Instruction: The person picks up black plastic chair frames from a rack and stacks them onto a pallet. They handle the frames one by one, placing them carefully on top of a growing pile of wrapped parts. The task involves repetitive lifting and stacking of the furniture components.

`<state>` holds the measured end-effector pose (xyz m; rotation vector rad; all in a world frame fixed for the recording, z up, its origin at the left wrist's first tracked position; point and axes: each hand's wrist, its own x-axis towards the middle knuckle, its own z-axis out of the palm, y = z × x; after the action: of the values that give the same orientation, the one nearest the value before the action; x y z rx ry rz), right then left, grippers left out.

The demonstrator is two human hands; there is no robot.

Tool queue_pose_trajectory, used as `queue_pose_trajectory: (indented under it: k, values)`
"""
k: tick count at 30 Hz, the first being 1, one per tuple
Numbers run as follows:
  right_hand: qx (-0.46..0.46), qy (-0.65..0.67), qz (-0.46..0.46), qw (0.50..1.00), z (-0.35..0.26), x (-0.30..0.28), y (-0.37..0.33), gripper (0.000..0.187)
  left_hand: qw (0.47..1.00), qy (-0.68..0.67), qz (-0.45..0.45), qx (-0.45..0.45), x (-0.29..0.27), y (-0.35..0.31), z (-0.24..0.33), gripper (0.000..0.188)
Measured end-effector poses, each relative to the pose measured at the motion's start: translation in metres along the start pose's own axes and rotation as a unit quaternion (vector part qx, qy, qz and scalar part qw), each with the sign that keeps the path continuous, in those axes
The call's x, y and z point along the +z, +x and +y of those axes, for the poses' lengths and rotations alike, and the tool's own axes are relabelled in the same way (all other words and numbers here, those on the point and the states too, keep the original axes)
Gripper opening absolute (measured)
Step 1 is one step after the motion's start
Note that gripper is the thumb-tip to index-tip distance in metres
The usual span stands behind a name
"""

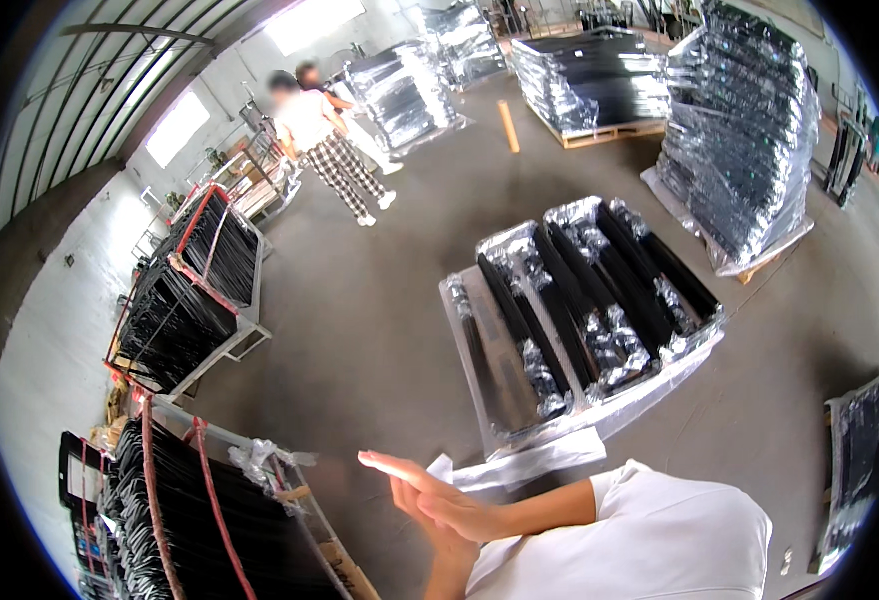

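Observation:
My right hand [456, 507] reaches in from the right out of a white sleeve [659, 530], its fingers stretched toward the upper left. Against it lies my left hand [425, 520], rising from the lower edge and partly covered by the right one. The two hands touch, palms toward each other, and nothing shows between them. Closest to them on the left is a rack [199, 515] with red-wrapped bars, packed with thin black parts. Just beyond the hands, a strip of white sheeting [539, 462] lies on the floor.
Ahead on the right, a low pallet load [599, 290] carries long black parts in clear film. Tall film-wrapped stacks [734, 140] stand behind it. A second rack [199, 290] lines the left side. Two people [324, 150] are at the back, near a yellow floor post [508, 127].

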<state>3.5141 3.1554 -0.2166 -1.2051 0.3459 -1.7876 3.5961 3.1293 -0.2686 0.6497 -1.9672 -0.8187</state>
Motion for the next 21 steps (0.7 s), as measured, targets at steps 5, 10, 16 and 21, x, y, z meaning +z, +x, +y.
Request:
queue_pose_trajectory:
  k: [5, 10, 16, 21]
  values:
    - [-0.081, -0.140, -0.079, 0.984, 0.012, -0.003, -0.009, 0.057, 0.993, -0.043, 0.109, -0.028, 0.005, 0.014, 0.033, 0.067]
    - [-0.023, -0.156, -0.169, 0.973, -0.005, -0.001, -0.028, 0.059, 0.974, -0.098, 0.206, 0.005, -0.015, 0.055, 0.071, 0.068]
    - [-0.050, -0.170, -0.204, 0.963, -0.006, 0.010, -0.028, 0.062, 0.962, -0.123, 0.239, 0.053, -0.034, 0.067, 0.063, 0.074]
    - [-0.115, -0.087, 0.004, 0.990, -0.006, -0.008, 0.028, 0.062, 0.992, -0.122, 0.036, -0.005, 0.012, 0.061, 0.072, 0.076]
